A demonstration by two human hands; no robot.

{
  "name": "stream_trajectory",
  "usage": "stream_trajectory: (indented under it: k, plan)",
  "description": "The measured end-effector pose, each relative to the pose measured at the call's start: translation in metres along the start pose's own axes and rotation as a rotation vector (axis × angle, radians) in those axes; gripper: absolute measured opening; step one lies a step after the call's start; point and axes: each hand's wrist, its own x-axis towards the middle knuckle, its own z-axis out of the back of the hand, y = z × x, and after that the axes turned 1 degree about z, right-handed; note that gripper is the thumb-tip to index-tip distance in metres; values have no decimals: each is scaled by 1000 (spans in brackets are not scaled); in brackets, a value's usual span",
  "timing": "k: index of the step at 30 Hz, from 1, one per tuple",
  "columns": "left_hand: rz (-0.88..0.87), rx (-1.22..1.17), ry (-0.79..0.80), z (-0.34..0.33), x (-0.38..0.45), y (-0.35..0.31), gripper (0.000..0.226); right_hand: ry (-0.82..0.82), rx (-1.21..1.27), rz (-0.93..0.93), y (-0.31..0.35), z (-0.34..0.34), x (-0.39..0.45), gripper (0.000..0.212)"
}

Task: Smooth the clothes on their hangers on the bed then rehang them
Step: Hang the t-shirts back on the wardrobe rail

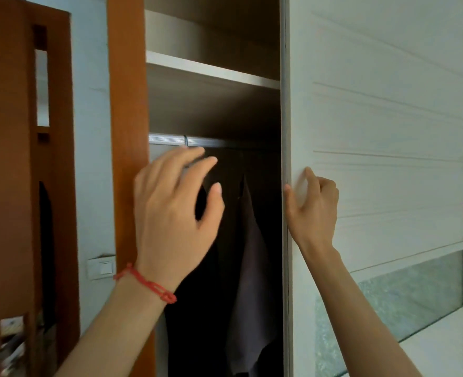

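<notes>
Under the wardrobe's shelf (214, 73), near the left end of the rail (224, 142), dark clothes (224, 268) hang from a hook (186, 140). No bed is in sight, so I cannot tell whether these have been smoothed; I'd guess they wait to be taken down. Her left hand (175, 208), red bracelet (146, 284) at the wrist, reaches up toward the hook with fingers spread and loose, holding nothing. Her right hand (313, 208) pinches the edge of the white sliding door (388, 131), thumb round the edge, forefinger on its face.
</notes>
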Motion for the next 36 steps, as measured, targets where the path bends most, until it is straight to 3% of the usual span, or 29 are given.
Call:
stream_trajectory:
  k: [5, 11, 16, 22, 36]
  plan:
    - [176, -31, -2, 26, -5, 49, 47, -8, 75, 51, 39, -7, -21, 60]
    - [539, -478, 120, 23, -19, 68, 47, -25, 186, 132, 77, -20, -43, 51]
    - [528, -488, 107, 20, -23, 73, 54, -97, 334, 249, 97, -32, -57, 41]
    - [547, -487, 83, 18, -24, 72, 44, -108, 509, 291, 118, -41, -69, 36]
    - [542, -501, 20, 13, -26, 70, 44, -123, 541, 278, 135, -45, -78, 36]
